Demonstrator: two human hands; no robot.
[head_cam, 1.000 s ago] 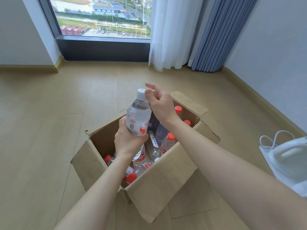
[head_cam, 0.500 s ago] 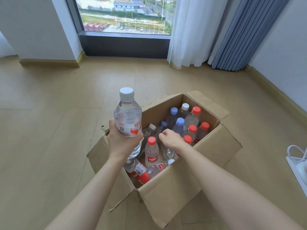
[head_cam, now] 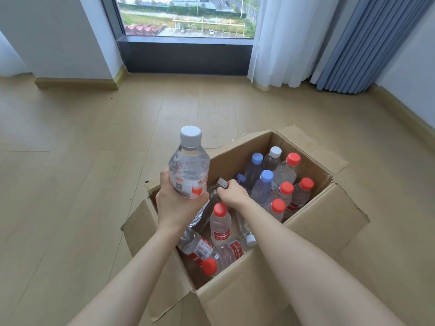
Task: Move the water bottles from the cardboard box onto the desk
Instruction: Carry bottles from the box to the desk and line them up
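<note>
- Box point(head_cam: 313, 234): open cardboard, flaps out, on wood floor point(head_cam: 70, 184).
- Left hand point(head_cam: 175, 203): wrapped round the lower body of a white-capped bottle point(head_cam: 189, 170), held upright above the box's left edge.
- Right hand point(head_cam: 233, 195): inside the box, fingers curled closed over a grey-capped bottle point(head_cam: 217, 189) that leans there.
- Remaining bottles: red, blue and white caps, most upright at the right, several lying at the near corner.
- Desk: out of view.
</note>
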